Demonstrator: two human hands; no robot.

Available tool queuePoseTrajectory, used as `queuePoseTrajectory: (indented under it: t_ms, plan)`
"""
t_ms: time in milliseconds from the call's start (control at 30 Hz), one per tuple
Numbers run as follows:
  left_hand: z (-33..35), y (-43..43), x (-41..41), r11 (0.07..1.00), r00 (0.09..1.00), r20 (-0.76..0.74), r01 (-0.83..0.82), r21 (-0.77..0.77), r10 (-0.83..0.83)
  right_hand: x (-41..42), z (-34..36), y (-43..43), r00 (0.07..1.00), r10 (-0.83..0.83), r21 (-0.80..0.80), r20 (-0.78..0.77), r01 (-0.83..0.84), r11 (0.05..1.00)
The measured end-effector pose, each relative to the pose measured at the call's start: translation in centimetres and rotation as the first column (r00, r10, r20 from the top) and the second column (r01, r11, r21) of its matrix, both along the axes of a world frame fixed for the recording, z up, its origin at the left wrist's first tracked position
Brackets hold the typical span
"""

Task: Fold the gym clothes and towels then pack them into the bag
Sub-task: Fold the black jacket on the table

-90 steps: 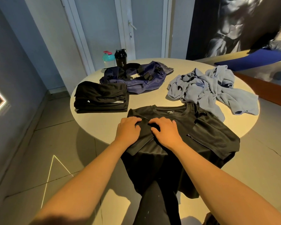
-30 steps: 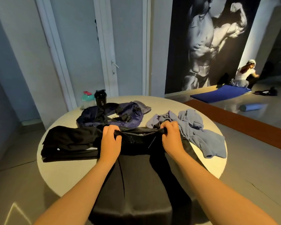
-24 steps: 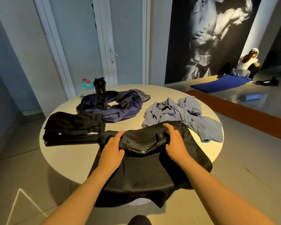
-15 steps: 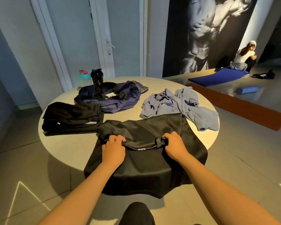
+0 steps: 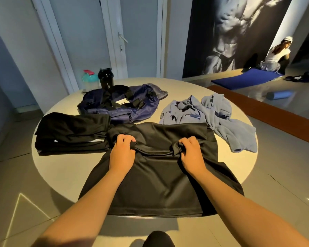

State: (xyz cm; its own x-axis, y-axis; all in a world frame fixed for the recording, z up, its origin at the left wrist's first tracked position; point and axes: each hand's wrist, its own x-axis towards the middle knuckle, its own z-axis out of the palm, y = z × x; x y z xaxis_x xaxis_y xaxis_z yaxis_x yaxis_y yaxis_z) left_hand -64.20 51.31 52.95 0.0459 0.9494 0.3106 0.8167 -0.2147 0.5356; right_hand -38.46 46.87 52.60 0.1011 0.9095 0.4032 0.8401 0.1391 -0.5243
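Observation:
A black T-shirt (image 5: 159, 182) lies on the near side of the round table (image 5: 64, 168), its lower part hanging over the front edge. My left hand (image 5: 122, 154) and my right hand (image 5: 191, 154) each grip a bunched fold across its middle. A folded black garment (image 5: 70, 131) sits at the left. Behind it the navy bag (image 5: 119, 106) lies slack with black straps. A crumpled grey-blue towel (image 5: 216, 118) is heaped at the right.
Two bottles stand at the table's far edge, a teal one (image 5: 90, 80) and a black shaker (image 5: 106, 78). A door is behind them. A blue mat (image 5: 243, 81), a foam roller (image 5: 278, 94) and a seated person (image 5: 275, 57) are far right.
Both hands lifted the black shirt, laid it back on the table and drew the gripped fold toward me. The camera tilted up, then back down.

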Motion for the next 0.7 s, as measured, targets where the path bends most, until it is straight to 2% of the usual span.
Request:
queuePoseTrajectory:
  t_ms: [133,200,267,367,433,500,567,633,700]
  plan:
    - [0.5,-1.5,0.0,0.994,0.998,-0.042,0.050,0.098,-0.046,0.0,-0.3,-0.8,0.997,-0.055,0.006,0.057,0.055,0.998]
    - [0.6,-1.9,0.0,0.993,0.995,-0.081,0.068,0.092,-0.060,0.1,0.3,-1.1,0.996,-0.057,-0.002,0.068,0.057,0.998]
    - [1.1,-2.5,-0.2,0.999,0.994,-0.094,0.048,0.015,-0.046,0.3,1.5,-1.6,0.997,-0.067,-0.004,0.043,0.067,0.998]
    - [2.1,-3.4,-0.4,0.990,0.989,-0.149,-0.030,-0.138,0.009,0.6,3.8,-2.7,0.990,-0.118,0.012,-0.072,0.119,0.993]
    - [2.3,-4.5,-0.3,0.976,0.980,-0.196,-0.008,-0.216,-0.035,0.2,4.4,-4.4,0.982,-0.153,0.000,-0.115,0.154,0.988]
    - [1.7,-6.1,-0.1,0.961,0.982,-0.157,0.057,-0.272,-0.103,-0.2,3.8,-6.5,0.982,-0.143,-0.039,-0.126,0.139,0.989]
    - [0.1,-7.9,0.0,0.963,0.988,-0.058,0.129,-0.237,-0.147,-0.3,2.5,-8.6,0.987,-0.125,-0.139,-0.102,0.110,0.984]
    - [-0.8,-9.4,-0.1,0.979,0.989,0.038,0.147,-0.138,-0.143,0.1,1.4,-10.3,0.993,-0.104,-0.256,-0.060,0.085,0.963]
    - [-0.5,-10.6,-0.3,0.992,0.989,0.080,0.122,0.009,-0.122,0.4,1.2,-11.4,0.991,-0.033,-0.280,-0.129,-0.004,0.960]
